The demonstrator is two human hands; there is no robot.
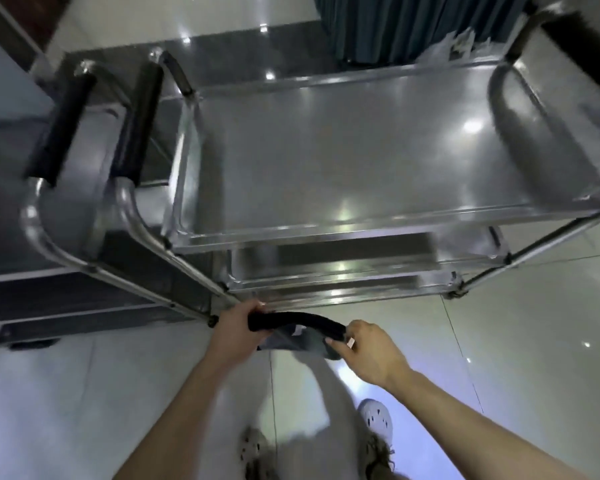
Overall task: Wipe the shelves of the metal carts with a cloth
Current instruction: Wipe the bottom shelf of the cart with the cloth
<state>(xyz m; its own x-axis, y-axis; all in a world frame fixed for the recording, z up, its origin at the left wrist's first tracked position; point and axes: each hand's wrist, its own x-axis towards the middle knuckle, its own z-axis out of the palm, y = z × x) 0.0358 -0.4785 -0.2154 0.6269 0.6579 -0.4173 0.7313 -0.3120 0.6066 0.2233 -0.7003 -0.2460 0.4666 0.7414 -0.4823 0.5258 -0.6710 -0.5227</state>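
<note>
A steel cart (361, 220) with stacked shelves stands in front of me, its bare top shelf (343, 150) shining under the lights. Lower shelves (343, 268) show under its front rim. A dark cloth (291, 332), rolled along its top edge, is stretched between both hands just below the cart's near edge. My left hand (238, 327) grips the cloth's left end. My right hand (371, 351) pinches its right end, and grey fabric hangs below the roll.
A second steel cart (32, 237) stands at the left, its black-gripped handle (61, 129) beside the first cart's handle (142, 123). A dark curtain (413, 26) hangs at the back. The floor is glossy tile (516, 341); my shoes (376, 419) are below.
</note>
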